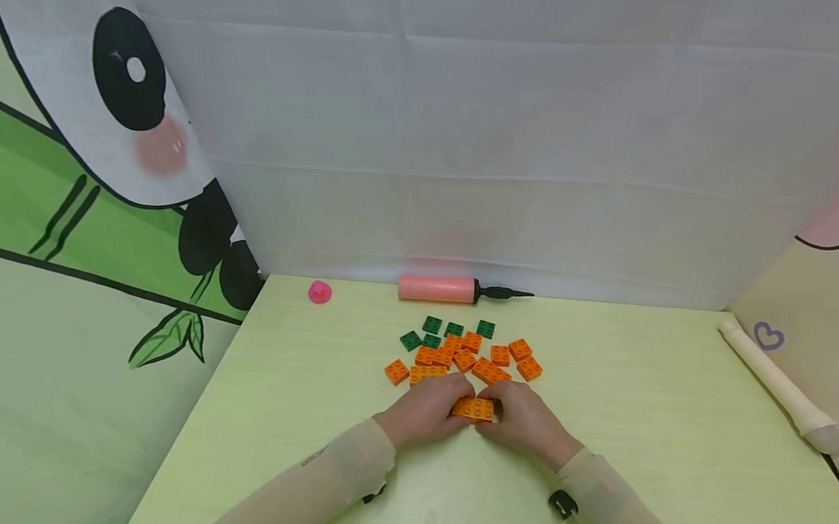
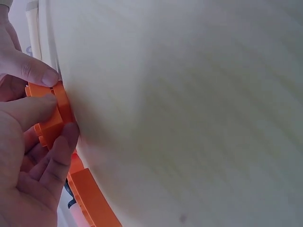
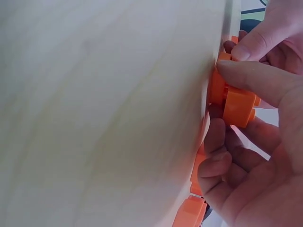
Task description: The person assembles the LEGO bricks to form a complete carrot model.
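Note:
Near the middle of the table, my left hand [image 1: 429,409] and right hand [image 1: 525,422] meet over an orange toy building brick [image 1: 473,409]. Both hands pinch it between thumb and fingers, one from each side. The left wrist view shows an upper orange brick [image 2: 49,126] against a flatter orange piece [image 2: 63,104] beneath it, close over the tabletop. From the right wrist view, the upper block [image 3: 238,106] sits slightly askew on the lower piece [image 3: 217,90]. Just beyond the fingers lie several loose orange bricks [image 1: 490,371], partly hidden by the hands.
Several green bricks [image 1: 432,324] lie behind the orange ones. Along the back edge are a pink hand pump [image 1: 437,289] with a black nozzle and a small pink toy [image 1: 320,292]. A pale rolled tube [image 1: 776,380] rests along the right edge. Cloth covers the back wall [image 1: 525,141].

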The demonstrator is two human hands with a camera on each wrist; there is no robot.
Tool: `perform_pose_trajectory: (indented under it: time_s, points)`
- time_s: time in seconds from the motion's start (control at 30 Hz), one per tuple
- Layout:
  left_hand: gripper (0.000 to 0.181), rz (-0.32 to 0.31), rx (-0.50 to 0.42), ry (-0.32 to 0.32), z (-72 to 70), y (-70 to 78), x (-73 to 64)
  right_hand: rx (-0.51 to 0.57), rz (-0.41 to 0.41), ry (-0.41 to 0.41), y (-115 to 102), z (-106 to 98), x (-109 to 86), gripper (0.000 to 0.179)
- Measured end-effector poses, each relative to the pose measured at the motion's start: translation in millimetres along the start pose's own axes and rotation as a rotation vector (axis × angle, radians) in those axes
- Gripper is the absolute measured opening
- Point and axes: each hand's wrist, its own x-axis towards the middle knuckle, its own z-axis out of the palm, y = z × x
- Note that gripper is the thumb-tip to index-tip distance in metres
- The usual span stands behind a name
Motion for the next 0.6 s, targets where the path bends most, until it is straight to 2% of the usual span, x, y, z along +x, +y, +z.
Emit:
perform_pose_trajectory:
  time_s: [0.33,0.6]
  points:
    - [0.024,-0.021,-0.012,-0.04,-2.7,1.6,1.8,0.009,-0.001,0.001,0.6,-0.4,-0.4,0.025]
    - [0.024,-0.046,-0.012,-0.069,-4.8,4.4,4.7,0.048,0.044,-0.006,0.4,-0.2,-1.0,0.026]
